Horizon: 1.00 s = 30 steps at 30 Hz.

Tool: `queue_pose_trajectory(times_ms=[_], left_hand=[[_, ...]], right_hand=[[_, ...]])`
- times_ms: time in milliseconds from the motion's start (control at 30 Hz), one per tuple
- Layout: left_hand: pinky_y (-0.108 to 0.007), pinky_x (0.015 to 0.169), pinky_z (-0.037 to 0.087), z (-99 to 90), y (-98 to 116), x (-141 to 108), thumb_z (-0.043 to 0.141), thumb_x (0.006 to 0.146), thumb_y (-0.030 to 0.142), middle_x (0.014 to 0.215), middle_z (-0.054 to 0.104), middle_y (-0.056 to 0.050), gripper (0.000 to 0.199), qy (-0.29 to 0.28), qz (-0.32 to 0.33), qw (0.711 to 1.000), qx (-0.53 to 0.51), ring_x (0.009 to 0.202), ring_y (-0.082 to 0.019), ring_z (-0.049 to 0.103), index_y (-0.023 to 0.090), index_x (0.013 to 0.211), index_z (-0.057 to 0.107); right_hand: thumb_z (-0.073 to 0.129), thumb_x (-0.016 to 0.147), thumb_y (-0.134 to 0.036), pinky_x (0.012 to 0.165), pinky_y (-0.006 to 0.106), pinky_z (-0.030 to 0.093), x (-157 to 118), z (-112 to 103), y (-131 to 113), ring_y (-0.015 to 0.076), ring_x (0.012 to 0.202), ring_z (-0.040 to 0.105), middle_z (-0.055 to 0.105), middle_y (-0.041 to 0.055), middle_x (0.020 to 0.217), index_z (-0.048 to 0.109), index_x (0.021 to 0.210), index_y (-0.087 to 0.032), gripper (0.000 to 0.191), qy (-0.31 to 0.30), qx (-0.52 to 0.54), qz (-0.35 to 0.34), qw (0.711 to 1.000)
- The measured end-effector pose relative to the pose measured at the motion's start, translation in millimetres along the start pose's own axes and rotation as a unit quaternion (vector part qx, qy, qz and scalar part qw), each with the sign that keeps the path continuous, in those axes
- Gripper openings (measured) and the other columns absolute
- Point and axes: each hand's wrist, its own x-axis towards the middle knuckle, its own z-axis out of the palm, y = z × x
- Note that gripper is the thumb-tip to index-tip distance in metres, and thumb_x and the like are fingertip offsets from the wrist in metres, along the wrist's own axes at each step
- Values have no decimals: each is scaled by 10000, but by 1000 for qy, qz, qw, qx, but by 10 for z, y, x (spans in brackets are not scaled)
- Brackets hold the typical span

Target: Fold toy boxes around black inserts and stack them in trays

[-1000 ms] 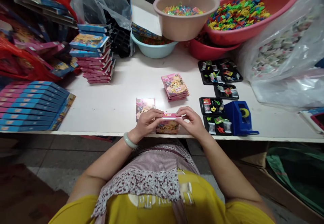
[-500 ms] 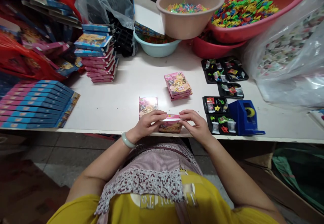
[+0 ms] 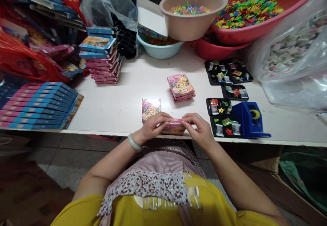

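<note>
At the table's front edge, a small pink printed cardboard box (image 3: 173, 130) is held between my hands. My left hand (image 3: 154, 125) pinches the left end of its upper flap, thumb below and fingers above. On the right end, my right hand (image 3: 198, 129) pinches the same flap between thumb and fingertips. A white strip shows under the flap's pink edge; the inside of the box is hidden. Just beyond my left hand lies another pink box (image 3: 150, 107). Farther back is a short stack of pink boxes (image 3: 181, 84), slightly askew.
Black trays (image 3: 219, 107) with small wrapped toys lie right, beside a blue tape dispenser (image 3: 249, 122). Basins, including a beige one (image 3: 191, 27) and a large red one (image 3: 255, 32), line the back. Left stand a box stack (image 3: 102, 71) and a row of pink and blue boxes (image 3: 41, 107).
The whole view has shifted slightly right and down. Both hands keep their pinch on the box flap, with only slight finger movement.
</note>
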Motion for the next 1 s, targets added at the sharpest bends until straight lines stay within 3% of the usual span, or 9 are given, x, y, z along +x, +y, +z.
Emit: queue_pose_trajectory(times_ms=[167,333,400,467,533,633,733,867,1000], left_hand=[[-310,797,579,-69,-23,-175,566,934,176,1123,674,-98,335,-40,39,997,55,1003,-167,664,250,1260,580],[-317,804,583,113,24,-121,637,898,223,1021,678,-84,302,23,-84,996,-19,937,-171,671,203,1195,583],[-329,803,582,177,-12,-53,627,898,210,1014,678,-79,266,38,-94,995,-19,926,-173,669,206,1163,604],[-345,820,576,226,-32,6,598,904,170,995,683,-69,215,60,-69,996,-21,942,-174,663,214,1113,630],[-347,826,570,261,-21,40,587,905,152,994,682,-65,204,91,-54,994,-16,959,-172,657,216,1091,641],[-327,822,560,266,-36,55,590,897,130,1019,678,-56,231,107,-45,993,22,971,-165,649,222,1101,649],[-300,776,550,236,-154,59,650,854,108,977,681,-34,247,101,-32,992,63,901,-155,656,226,1069,671],[-315,765,562,207,-247,26,671,845,159,983,693,-35,201,98,-40,989,105,900,-178,670,228,1034,682],[-330,739,571,204,-236,-2,681,844,179,993,691,-42,221,93,-39,988,114,903,-186,671,222,1061,678]], right_hand=[[624,907,-294,819,379,597,-119,-79,140,201,956,672,686,63,1057,671,1015,-284,118,-58,5,-50,997],[596,908,-249,844,422,595,-187,62,258,220,988,667,676,67,1046,653,1014,-294,128,-13,11,-40,999],[600,903,-265,842,408,595,-229,10,301,224,1044,654,656,79,1138,637,1099,-297,202,-2,28,-12,1000],[606,896,-298,814,385,596,-310,-209,364,226,1072,645,620,90,1235,599,1206,-303,310,33,24,45,998],[607,886,-338,805,387,586,-443,-591,439,231,1033,650,631,97,1205,612,1202,-285,321,109,-50,118,986],[564,877,-351,822,432,557,-716,-1273,520,240,893,649,658,116,1057,687,1063,-212,262,226,-249,231,913],[543,859,-312,852,468,527,-926,-1739,574,246,821,632,632,165,1069,713,1039,-143,299,215,-377,318,843],[567,869,-375,846,437,509,-943,-1882,662,273,892,624,606,148,1034,750,942,-174,281,161,-405,365,823],[667,788,-394,842,406,497,-908,-1907,779,219,808,602,598,74,904,756,838,-219,202,175,-300,388,854]])
